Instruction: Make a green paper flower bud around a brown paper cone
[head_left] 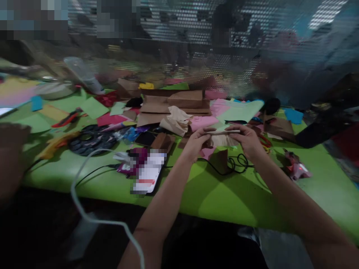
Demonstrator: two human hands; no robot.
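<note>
My left hand [198, 141] and my right hand [249, 139] are raised over the middle of the green table [213, 203]. Between them they pinch the two ends of a thin, pale brown strip of folded paper [223, 132], held nearly level. Beige paper [223, 141] shows just beneath the strip; whether it is joined to it I cannot tell. To the left of my hands lies crumpled cream paper [177, 118]. A black cable [221, 172] runs in loops under my wrists.
A phone [150, 172] with a white cable [81, 209] lies near the front edge. A yellow glue gun [57, 145] and black round tray [91, 139] are at left, a pink tool [297, 166] at right. Brown paper bags [174, 104] lie behind.
</note>
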